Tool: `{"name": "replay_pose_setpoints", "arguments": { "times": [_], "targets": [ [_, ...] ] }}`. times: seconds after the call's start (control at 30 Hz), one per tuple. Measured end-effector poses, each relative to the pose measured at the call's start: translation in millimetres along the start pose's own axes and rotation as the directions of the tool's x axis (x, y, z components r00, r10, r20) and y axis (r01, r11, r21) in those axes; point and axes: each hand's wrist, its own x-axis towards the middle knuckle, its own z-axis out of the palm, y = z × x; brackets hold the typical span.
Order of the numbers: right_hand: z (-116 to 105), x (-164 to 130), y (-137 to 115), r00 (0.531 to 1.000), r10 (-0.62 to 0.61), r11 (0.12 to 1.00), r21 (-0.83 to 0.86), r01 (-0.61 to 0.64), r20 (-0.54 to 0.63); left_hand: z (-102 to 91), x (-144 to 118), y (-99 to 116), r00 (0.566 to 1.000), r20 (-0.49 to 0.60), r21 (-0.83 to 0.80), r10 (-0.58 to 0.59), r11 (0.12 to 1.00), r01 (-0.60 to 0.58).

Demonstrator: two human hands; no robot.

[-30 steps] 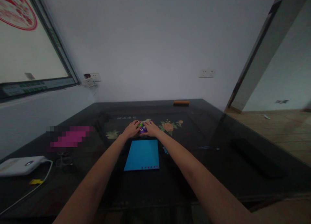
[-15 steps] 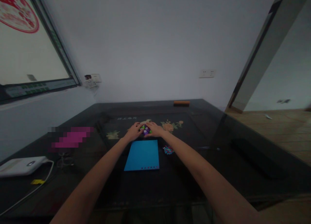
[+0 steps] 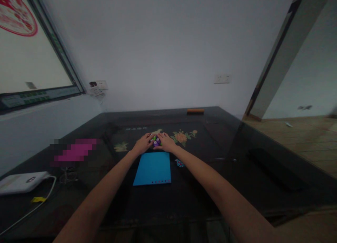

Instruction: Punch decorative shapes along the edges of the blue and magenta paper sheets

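So you've got that little clump of purple and green googly-eyed toys (image 3: 157,142) sitting on the table (image 3: 210,194), out in front of you and pretty much dead centre between your hands. Your left hand (image 3: 142,144) comes at it from the left side, your right hand (image 3: 167,144) from the right, so the toys lie inward from the fingers on both sides. Honestly I can't pick a nearer hand, both look right up against the clump. If anything your right one wraps it a bit more, since that thumb reaches in along the near side, just under the front purple toy.

Fingers on both hands look curved over the toys with the tips angled toward the middle, kinda cupped. Can't tell if they're actually pinching anything or just resting there, too small and dim for that. As for a long axis, I don't see one: the bunch reads as roundish, and the hands hide its outer edges anyway.

The blue sheet (image 3: 152,168) lies flat on your side of the toys, just past the heels of your hands, with a row of small dots along its near edge. The small pile of coloured bits (image 3: 180,163) is off the sheet's right side, partly tucked behind your right forearm.
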Motion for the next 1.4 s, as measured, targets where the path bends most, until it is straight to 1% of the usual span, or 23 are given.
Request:
{"name": "replay_pose_setpoints", "arguments": {
  "times": [0.23, 0.4, 0.47, 0.53, 0.57, 0.63, 0.67, 0.7, 0.77, 0.83, 0.9, 0.93, 0.97, 1.0, 1.03, 1.07, 1.1, 1.13, 1.17, 1.2, 1.27, 1.3, 1.4],
  "targets": [
    [3.0, 3.5, -2.6, 0.999, 0.046, 0.999, 0.013, -0.046, -0.005, -4.1, 1.7, -1.5, 1.000, 0.011, 0.006, 0.011, 1.000, -0.011],
    [3.2, 4.6, -1.6, 1.000, 0.022, 1.000, 0.016, -0.023, 0.021, -7.6, -0.2, -3.6, 0.999, 0.047, -0.034, 0.023, 0.999, -0.021],
    [-1.0, 4.8, -2.0, 0.999, 0.023, 1.000, 0.017, -0.024, 0.027, -11.9, 0.0, -2.8, 0.999, 0.032, -0.018, 0.025, 1.000, -0.025],
    [-10.2, 4.5, -2.5, 1.000, 0.026, 0.999, 0.024, -0.027, 0.014, -20.8, 1.2, 2.0, 0.999, -0.045, 0.004, 0.023, 1.000, -0.023],
    [-16.9, 3.6, -2.6, 1.000, 0.022, 0.999, 0.033, -0.022, -0.003, -27.1, 1.9, 6.8, 0.993, -0.114, 0.007, 0.017, 1.000, -0.016],
    [-33.9, -1.9, -2.5, 0.998, -0.012, 0.998, 0.066, 0.016, -0.063, -42.7, 2.0, 21.9, 0.968, -0.248, -0.013, 0.031, 0.999, -0.035],
    [-43.6, -7.2, -2.4, 0.995, -0.032, 0.996, 0.084, 0.040, -0.096, -51.2, 0.6, 32.5, 0.949, -0.311, -0.031, 0.045, 0.998, -0.057],
    [-53.6, -14.6, -2.5, 0.990, -0.044, 0.992, 0.109, 0.058, -0.133, -59.4, -2.0, 45.2, 0.935, -0.348, -0.048, 0.074, 0.994, -0.097],
    [-73.0, -36.1, -3.6, 0.979, -0.053, 0.984, 0.155, 0.085, -0.199, -72.8, -12.6, 75.8, 0.916, -0.370, -0.084, 0.154, 0.976, -0.198],
    [-88.9, -66.0, -6.6, 0.973, -0.093, 0.976, 0.172, 0.131, -0.213, -79.4, -30.4, 111.0, 0.901, -0.345, -0.105, 0.264, 0.943, -0.317],
    [-99.4, -101.6, -11.3, 0.971, -0.158, 0.977, 0.114, 0.180, -0.179, -77.7, -53.8, 146.3, 0.864, -0.278, -0.095, 0.420, 0.883, -0.460],
    [-102.3, -120.2, -13.9, 0.967, -0.203, 0.975, 0.062, 0.215, -0.154, -74.1, -66.3, 162.2, 0.825, -0.233, -0.080, 0.515, 0.835, -0.544],
    [-103.9, -138.5, -16.6, 0.957, -0.264, 0.964, 0.004, 0.266, -0.118, -69.2, -78.8, 176.3, 0.766, -0.158, -0.064, 0.623, 0.768, -0.637],
    [-104.0, -155.8, -19.2, 0.943, -0.325, 0.945, -0.051, 0.322, -0.072, -63.4, -90.5, 188.1, 0.693, -0.100, -0.054, 0.714, 0.692, -0.720],
    [-103.0, -171.5, -21.7, 0.922, -0.385, 0.920, -0.100, 0.379, -0.044, -57.3, -100.9, 197.4, 0.625, -0.047, -0.055, 0.779, 0.623, -0.781],
    [-101.0, -184.8, -24.1, 0.896, -0.444, 0.889, -0.130, 0.439, -0.013, -51.4, -109.6, 204.3, 0.570, -0.006, -0.072, 0.821, 0.568, -0.820],
    [-98.3, -195.6, -26.3, 0.866, -0.500, 0.854, -0.151, 0.497, 0.019, -46.1, -116.5, 209.0, 0.531, 0.007, -0.099, 0.847, 0.529, -0.843],
    [-95.0, -203.6, -28.3, 0.836, -0.546, 0.823, -0.157, 0.546, 0.053, -41.7, -121.5, 212.0, 0.503, 0.014, -0.132, 0.864, 0.500, -0.856],
    [-91.6, -208.8, -30.3, 0.803, -0.591, 0.789, -0.153, 0.595, 0.073, -38.4, -124.7, 213.6, 0.502, 0.022, -0.164, 0.865, 0.498, -0.851],
    [-88.2, -211.7, -32.0, 0.774, -0.627, 0.761, -0.143, 0.633, 0.087, -36.2, -126.4, 214.4, 0.512, 0.030, -0.196, 0.859, 0.507, -0.839],
    [-82.4, -212.3, -34.9, 0.740, -0.665, 0.731, -0.119, 0.672, 0.095, -34.3, -126.7, 214.9, 0.547, 0.054, -0.243, 0.836, 0.542, -0.804],
    [-80.3, -211.2, -36.0, 0.740, -0.667, 0.732, -0.108, 0.673, 0.093, -34.3, -126.0, 215.1, 0.563, 0.066, -0.256, 0.824, 0.559, -0.789],
    [-77.3, -207.9, -37.7, 0.771, -0.629, 0.767, -0.082, 0.637, 0.100, -35.9, -123.4, 215.8, 0.591, 0.098, -0.259, 0.801, 0.594, -0.762]
  ]
}}
